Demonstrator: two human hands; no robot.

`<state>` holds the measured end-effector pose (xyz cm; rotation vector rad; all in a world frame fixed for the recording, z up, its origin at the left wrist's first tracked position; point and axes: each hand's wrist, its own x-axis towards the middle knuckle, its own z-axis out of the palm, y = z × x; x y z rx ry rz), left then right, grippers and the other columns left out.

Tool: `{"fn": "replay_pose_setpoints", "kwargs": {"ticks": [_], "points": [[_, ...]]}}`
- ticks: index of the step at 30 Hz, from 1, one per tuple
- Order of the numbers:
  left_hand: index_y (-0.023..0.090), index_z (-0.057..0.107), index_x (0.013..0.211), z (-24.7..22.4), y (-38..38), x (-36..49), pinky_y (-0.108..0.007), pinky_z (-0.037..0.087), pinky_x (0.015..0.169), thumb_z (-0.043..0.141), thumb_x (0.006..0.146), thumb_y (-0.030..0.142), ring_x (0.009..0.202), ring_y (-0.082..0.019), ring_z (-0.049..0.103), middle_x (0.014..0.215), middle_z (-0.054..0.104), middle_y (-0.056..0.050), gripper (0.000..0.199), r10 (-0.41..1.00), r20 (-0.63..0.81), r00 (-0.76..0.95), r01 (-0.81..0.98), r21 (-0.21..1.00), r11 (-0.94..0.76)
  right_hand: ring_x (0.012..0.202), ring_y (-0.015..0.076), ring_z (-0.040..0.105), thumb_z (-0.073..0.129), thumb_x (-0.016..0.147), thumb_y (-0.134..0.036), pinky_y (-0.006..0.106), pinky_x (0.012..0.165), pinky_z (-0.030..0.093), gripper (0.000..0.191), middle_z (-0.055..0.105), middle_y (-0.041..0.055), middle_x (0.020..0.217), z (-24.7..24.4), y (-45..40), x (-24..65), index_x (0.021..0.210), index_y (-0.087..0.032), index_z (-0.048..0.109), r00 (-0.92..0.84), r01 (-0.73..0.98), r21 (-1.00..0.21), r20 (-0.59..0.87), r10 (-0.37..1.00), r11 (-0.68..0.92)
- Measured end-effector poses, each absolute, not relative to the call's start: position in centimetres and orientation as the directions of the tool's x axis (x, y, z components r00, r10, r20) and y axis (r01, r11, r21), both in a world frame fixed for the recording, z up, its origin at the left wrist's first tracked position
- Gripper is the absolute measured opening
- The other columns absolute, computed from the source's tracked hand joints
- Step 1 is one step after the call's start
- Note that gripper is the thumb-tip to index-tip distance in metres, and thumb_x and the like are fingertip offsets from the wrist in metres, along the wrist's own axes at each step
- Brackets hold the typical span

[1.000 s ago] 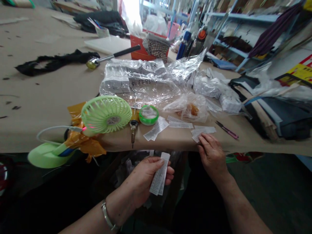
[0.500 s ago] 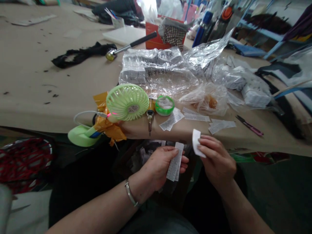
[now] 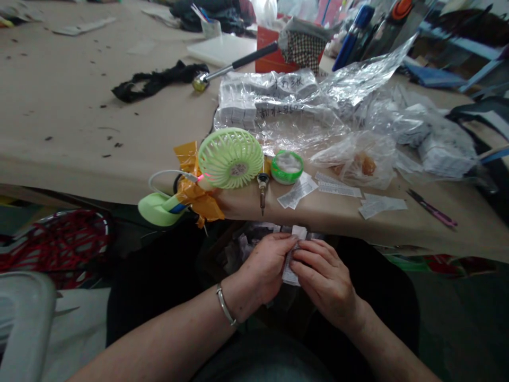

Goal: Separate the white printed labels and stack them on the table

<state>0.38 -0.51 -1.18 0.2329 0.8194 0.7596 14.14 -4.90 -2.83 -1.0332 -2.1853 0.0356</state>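
Note:
In front of the table edge, my left hand [image 3: 265,264] pinches a small stack of printed labels [image 3: 291,275] between thumb and fingers. My right hand [image 3: 328,278] is closed against the same stack from the other side, its fingertips over the upper labels; a blank white end sticks up between the hands. Just beyond, on the table, lie loose printed label strips [image 3: 340,185], with more strips [image 3: 382,204] to the right and others [image 3: 297,190] beside a green round tub [image 3: 287,167] of white material. Purple-handled snips [image 3: 433,208] rest farther right.
A green fan [image 3: 230,159] is taped with orange tape at the table edge, beside a soldering-iron-like tool [image 3: 262,193]. Behind are a clear bag of label bundles [image 3: 274,106], a hammer-like tool [image 3: 234,66] and black cloth [image 3: 159,80]. A red basket [image 3: 55,244] stands lower left.
My right hand has moved left, bringing the white label it held apart onto the stack in my left hand. The camera view has shifted, so the table things appear farther right.

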Motion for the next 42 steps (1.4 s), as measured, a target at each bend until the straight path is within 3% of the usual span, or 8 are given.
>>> {"fn": "replay_pose_setpoints", "kwargs": {"ticks": [7, 11, 14, 16, 19, 24, 32, 42], "points": [[0.009, 0.065, 0.069, -1.2, -0.6, 0.1, -0.017, 0.04, 0.049, 0.071, 0.071, 0.016, 0.053, -0.007, 0.056, 0.065, 0.062, -0.002, 0.01, 0.675, -0.571, 0.468, -0.505, 0.454, 0.734, 0.108, 0.0225, 0.062, 0.06, 0.082, -0.008, 0.044, 0.099, 0.047, 0.026, 0.072, 0.0069, 0.102, -3.0, -5.1, 14.0, 0.105, -0.019, 0.064, -0.442, 0.651, -0.347, 0.55, 0.709, 0.675], [0.011, 0.065, 0.079, -0.8, -0.6, -0.3, -0.02, 0.045, 0.05, 0.064, 0.08, 0.02, 0.05, -0.009, 0.057, 0.065, 0.063, -0.003, 0.01, 0.627, -0.599, 0.498, -0.401, 0.481, 0.779, 0.108, 0.0254, 0.061, 0.066, 0.081, -0.019, 0.045, 0.094, 0.05, 0.029, 0.068, 0.0081, 0.106, -3.0, -5.0, 15.1, 0.109, -0.022, 0.062, -0.198, 0.59, -0.626, 0.5, 0.843, 0.51], [0.011, 0.064, 0.088, -0.5, -0.8, -0.7, -0.024, 0.049, 0.052, 0.056, 0.087, 0.025, 0.051, -0.011, 0.06, 0.069, 0.064, -0.005, 0.017, 0.541, -0.595, 0.594, -0.272, 0.485, 0.831, 0.094, 0.0206, 0.065, 0.067, 0.08, -0.028, 0.036, 0.082, 0.055, 0.027, 0.067, 0.0058, 0.1, -3.3, -4.1, 16.1, 0.106, -0.023, 0.062, -0.003, 0.33, -0.924, 0.203, 0.979, 0.192], [0.011, 0.063, 0.086, -0.4, -1.1, -0.8, -0.022, 0.049, 0.052, 0.054, 0.088, 0.027, 0.051, -0.011, 0.06, 0.07, 0.064, -0.005, 0.019, 0.507, -0.576, 0.641, -0.222, 0.493, 0.841, 0.077, 0.0153, 0.067, 0.071, 0.076, -0.033, 0.028, 0.069, 0.056, 0.036, 0.069, 0.0024, 0.091, -3.7, -3.4, 16.6, 0.109, -0.023, 0.061, -0.155, 0.034, -0.998, -0.055, 0.986, -0.05], [0.01, 0.062, 0.084, -0.3, -1.5, -0.9, -0.02, 0.047, 0.048, 0.053, 0.088, 0.028, 0.049, -0.01, 0.059, 0.069, 0.063, -0.005, 0.02, 0.473, -0.565, 0.676, -0.172, 0.504, 0.847, 0.065, 0.011, 0.065, 0.078, 0.068, -0.032, 0.023, 0.062, 0.055, 0.044, 0.07, 0.0003, 0.087, -4.4, -2.7, 16.7, 0.108, -0.023, 0.063, -0.426, -0.242, -0.917, -0.194, 0.884, -0.318], [0.011, 0.061, 0.083, -0.4, -1.8, -1.1, -0.02, 0.047, 0.048, 0.055, 0.087, 0.027, 0.049, -0.01, 0.059, 0.067, 0.064, -0.005, 0.018, 0.444, -0.549, 0.709, -0.126, 0.521, 0.845, 0.094, 0.0165, 0.066, 0.08, 0.065, -0.023, 0.03, 0.083, 0.053, 0.03, 0.066, 0.0058, 0.116, -5.5, -2.8, 16.2, 0.093, -0.02, 0.069, -0.479, -0.393, -0.829, -0.185, 0.858, -0.398], [0.01, 0.062, 0.085, -0.5, -2.1, -1.2, -0.022, 0.05, 0.053, 0.055, 0.086, 0.025, 0.051, -0.01, 0.06, 0.07, 0.065, -0.008, 0.016, 0.406, -0.551, 0.729, -0.122, 0.479, 0.869, 0.101, 0.0195, 0.066, 0.078, 0.069, -0.023, 0.035, 0.089, 0.052, 0.02, 0.065, 0.0073, 0.119, -5.5, -3.0, 16.1, 0.088, -0.02, 0.07, -0.496, -0.368, -0.834, -0.197, 0.845, -0.41], [0.013, 0.058, 0.089, -1.9, -2.3, -1.9, -0.024, 0.051, 0.053, 0.063, 0.082, 0.029, 0.053, -0.014, 0.064, 0.064, 0.062, -0.003, 0.018, 0.397, -0.513, 0.761, -0.2, 0.397, 0.896, 0.1, 0.0211, 0.067, 0.077, 0.07, -0.037, 0.039, 0.091, 0.052, 0.039, 0.068, 0.0084, 0.115, -5.3, -2.7, 16.4, 0.106, -0.023, 0.068, -0.462, -0.206, -0.916, -0.22, 0.859, -0.345]]}}
